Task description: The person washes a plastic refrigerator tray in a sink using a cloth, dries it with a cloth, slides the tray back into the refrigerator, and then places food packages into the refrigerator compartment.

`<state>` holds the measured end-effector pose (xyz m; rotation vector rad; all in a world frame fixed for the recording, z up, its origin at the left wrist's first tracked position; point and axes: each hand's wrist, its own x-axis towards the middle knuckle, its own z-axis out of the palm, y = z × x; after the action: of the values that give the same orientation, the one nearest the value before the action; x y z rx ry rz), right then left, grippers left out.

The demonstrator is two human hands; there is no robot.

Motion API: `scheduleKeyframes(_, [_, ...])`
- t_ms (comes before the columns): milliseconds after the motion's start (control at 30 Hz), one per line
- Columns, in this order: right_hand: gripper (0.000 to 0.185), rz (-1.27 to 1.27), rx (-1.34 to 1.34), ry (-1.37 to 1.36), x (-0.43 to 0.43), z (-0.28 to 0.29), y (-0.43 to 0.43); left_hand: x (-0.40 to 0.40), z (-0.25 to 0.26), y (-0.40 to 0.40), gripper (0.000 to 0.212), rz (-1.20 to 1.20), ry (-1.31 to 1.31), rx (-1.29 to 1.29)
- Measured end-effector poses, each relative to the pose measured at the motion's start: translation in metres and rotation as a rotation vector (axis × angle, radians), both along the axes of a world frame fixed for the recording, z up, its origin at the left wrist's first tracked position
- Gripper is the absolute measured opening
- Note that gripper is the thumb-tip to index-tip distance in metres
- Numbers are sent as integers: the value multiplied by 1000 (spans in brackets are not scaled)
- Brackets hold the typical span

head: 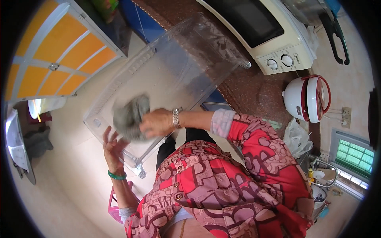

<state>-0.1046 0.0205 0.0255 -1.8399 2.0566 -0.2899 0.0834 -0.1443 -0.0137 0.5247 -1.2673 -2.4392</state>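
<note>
A clear plastic drawer (166,71) lies tilted before me, its far end over the countertop and its near end out over the floor. My right hand (157,123), with a metal watch at the wrist, grips a crumpled grey cloth (131,116) inside the near part of the drawer. Hand and cloth are blurred. At the drawer's near left rim is my left hand (114,148), a green bangle on its wrist. Its fingers are spread around the rim, partly blurred, and the underside of its grip is hidden.
On the dark red countertop (253,92) stand a white microwave (285,50) and a red-and-white rice cooker (306,98). A plastic bag (297,139) lies near the sink faucet (330,175). Orange-panelled cabinet doors (53,59) are at left. A pink stool (114,205) stands below my left arm.
</note>
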Motion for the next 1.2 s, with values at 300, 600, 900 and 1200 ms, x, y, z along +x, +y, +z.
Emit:
scheduleKeyframes(300, [43,-878,-166,335,-192,50,81,-7,3,8,72,-35,52,-93])
scheduleKeyframes(600, [23,-374,-34,59,10,6,-82,-11,12,4,66,-14,19,-81])
scheduleKeyframes(900, [40,-424,537,600,-133,82,73,-20,12,-2,65,7,-4,-82])
scheduleKeyframes(1200, [37,-1240,-666,-408,-165,58,50,-16,18,-9,72,5,-71,-83])
